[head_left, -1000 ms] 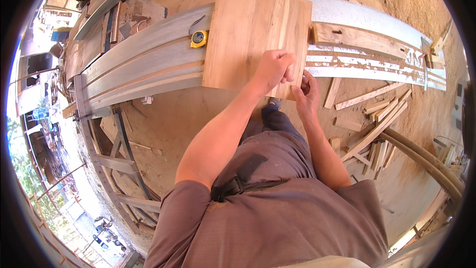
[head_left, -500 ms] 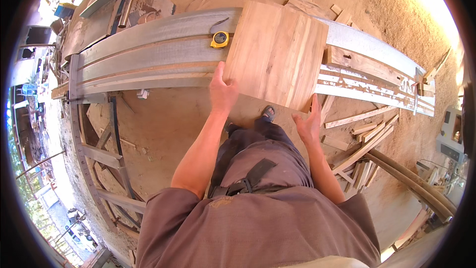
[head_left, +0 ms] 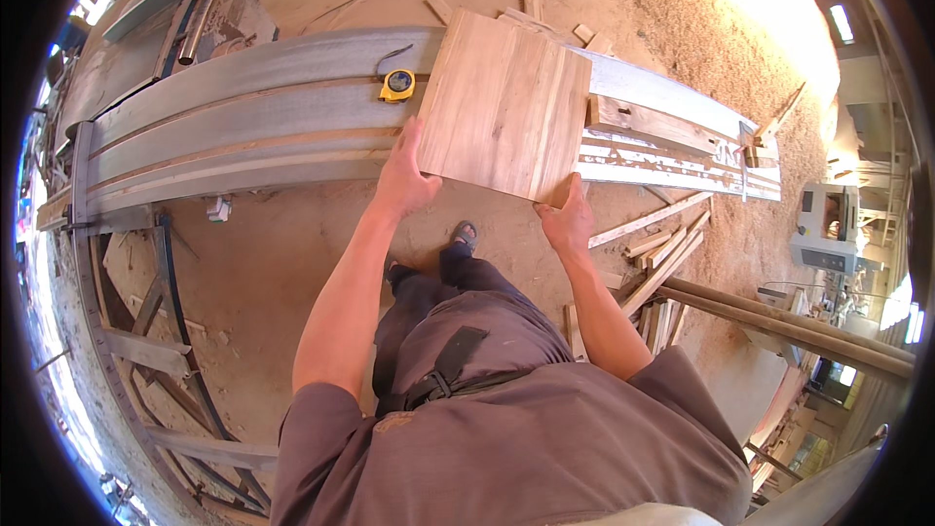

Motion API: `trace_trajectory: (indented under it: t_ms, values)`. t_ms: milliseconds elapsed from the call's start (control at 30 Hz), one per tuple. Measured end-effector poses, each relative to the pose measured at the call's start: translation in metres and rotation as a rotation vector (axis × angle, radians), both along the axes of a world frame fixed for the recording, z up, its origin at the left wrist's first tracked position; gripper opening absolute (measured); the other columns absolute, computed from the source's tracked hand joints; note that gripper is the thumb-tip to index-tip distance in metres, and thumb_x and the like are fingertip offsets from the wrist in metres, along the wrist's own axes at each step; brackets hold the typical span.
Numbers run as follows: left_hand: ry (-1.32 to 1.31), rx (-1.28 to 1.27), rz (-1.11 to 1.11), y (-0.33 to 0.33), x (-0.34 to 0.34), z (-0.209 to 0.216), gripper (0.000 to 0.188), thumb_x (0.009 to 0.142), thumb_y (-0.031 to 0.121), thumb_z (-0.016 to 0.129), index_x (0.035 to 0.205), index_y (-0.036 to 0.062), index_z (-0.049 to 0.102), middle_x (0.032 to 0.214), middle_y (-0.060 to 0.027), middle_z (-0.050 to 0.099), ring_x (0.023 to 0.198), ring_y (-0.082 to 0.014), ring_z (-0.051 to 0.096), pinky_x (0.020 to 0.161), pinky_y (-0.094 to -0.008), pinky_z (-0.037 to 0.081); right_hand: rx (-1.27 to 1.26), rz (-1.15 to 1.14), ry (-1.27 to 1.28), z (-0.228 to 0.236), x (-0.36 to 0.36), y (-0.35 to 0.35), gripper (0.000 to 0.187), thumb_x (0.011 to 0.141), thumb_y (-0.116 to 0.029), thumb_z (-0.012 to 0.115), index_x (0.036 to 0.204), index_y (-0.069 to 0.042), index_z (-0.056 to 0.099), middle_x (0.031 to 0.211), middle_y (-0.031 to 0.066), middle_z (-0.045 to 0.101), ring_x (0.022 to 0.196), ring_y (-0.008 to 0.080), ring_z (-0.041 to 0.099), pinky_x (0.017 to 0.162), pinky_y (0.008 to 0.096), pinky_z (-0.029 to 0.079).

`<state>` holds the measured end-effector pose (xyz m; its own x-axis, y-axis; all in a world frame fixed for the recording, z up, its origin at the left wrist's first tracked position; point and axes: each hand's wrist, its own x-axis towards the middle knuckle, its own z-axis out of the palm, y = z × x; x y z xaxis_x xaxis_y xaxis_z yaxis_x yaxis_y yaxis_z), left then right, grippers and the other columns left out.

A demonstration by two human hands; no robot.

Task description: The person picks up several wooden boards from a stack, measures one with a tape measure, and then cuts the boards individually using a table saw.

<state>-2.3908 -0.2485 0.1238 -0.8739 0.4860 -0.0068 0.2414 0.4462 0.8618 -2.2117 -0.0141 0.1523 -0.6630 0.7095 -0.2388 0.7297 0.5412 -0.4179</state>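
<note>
A square panel of glued wooden strips [head_left: 506, 102] lies tilted over the long metal machine table [head_left: 243, 102], its near edge jutting past the table. My left hand [head_left: 404, 180] grips the panel's near left corner, fingers along the side edge and thumb at the near edge. At the near right corner, my right hand [head_left: 568, 221] is closed on the panel, with its thumb at the near edge and fingers along the side. A yellow tape measure [head_left: 397, 86] rests on the table just left of the panel.
A thick wooden block [head_left: 653, 124] lies on the table right of the panel. Loose wood strips [head_left: 667, 253] are piled on the floor at the right, near long poles [head_left: 789, 326]. A metal frame [head_left: 146, 351] stands at the lower left. Sawdust [head_left: 726, 58] covers the far right floor.
The whole view has shifted, so table, tape measure and panel appear farther left. My right thumb, apart from the panel before, has closed in at its near right corner.
</note>
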Motion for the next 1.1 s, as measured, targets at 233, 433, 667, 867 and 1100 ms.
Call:
trace_trajectory:
  t_ms: [233,433,667,867,1100]
  values:
    - [0.273,0.228,0.04,-0.011,0.024,-0.019,0.032,0.09,0.001,0.05,0.12,0.0007,0.062,0.116,-0.0271,0.064,0.111,-0.0434,0.061,0.099,-0.0497,0.048,0.384,0.213,0.153,-0.039,0.012,0.008,0.078,0.078,-0.016,0.076,0.147,0.001,0.043,0.136,0.0245,0.057,0.133,0.0428,0.048,0.113,0.0471,0.038]
    - [-0.251,0.254,-0.216,0.016,0.077,-0.02,0.034,0.091,0.017,0.061,0.123,0.0043,0.063,0.106,-0.0215,0.069,0.098,-0.0373,0.067,0.083,-0.0464,0.054,0.382,0.273,0.142,0.009,0.02,-0.074,0.079,0.079,-0.005,0.073,0.149,0.005,0.037,0.152,0.0282,0.038,0.142,0.0455,0.034,0.119,0.052,0.027]
    - [0.034,-0.046,-0.084,-0.15,0.078,-0.047,0.042,0.073,0.007,0.067,0.115,0.0091,0.068,0.096,-0.0214,0.07,0.095,-0.0425,0.067,0.078,-0.0509,0.053,0.133,1.015,0.213,0.007,-0.042,-0.218,0.067,0.077,-0.006,0.07,0.139,0.004,0.05,0.145,0.0286,0.046,0.139,0.0437,0.039,0.118,0.0506,0.03]
    - [-0.119,-0.087,0.452,-0.314,0.097,-0.027,0.042,0.076,0.006,0.062,0.118,0.002,0.066,0.103,-0.0258,0.069,0.1,-0.0448,0.065,0.084,-0.0523,0.052,0.001,1.423,0.181,0.01,-0.097,-0.311,0.061,0.073,-0.004,0.068,0.133,0.003,0.056,0.14,0.0265,0.051,0.134,0.0432,0.044,0.116,0.0487,0.034]
    - [-0.094,-0.021,1.048,-0.39,0.155,-0.058,0.046,0.085,0.015,0.064,0.128,-0.0008,0.062,0.115,-0.0249,0.067,0.111,-0.0409,0.063,0.098,-0.0485,0.049,-0.179,1.865,0.113,0.002,-0.151,-0.452,0.055,0.073,-0.004,0.07,0.128,0.001,0.06,0.134,0.0242,0.057,0.13,0.041,0.05,0.113,0.0461,0.039]
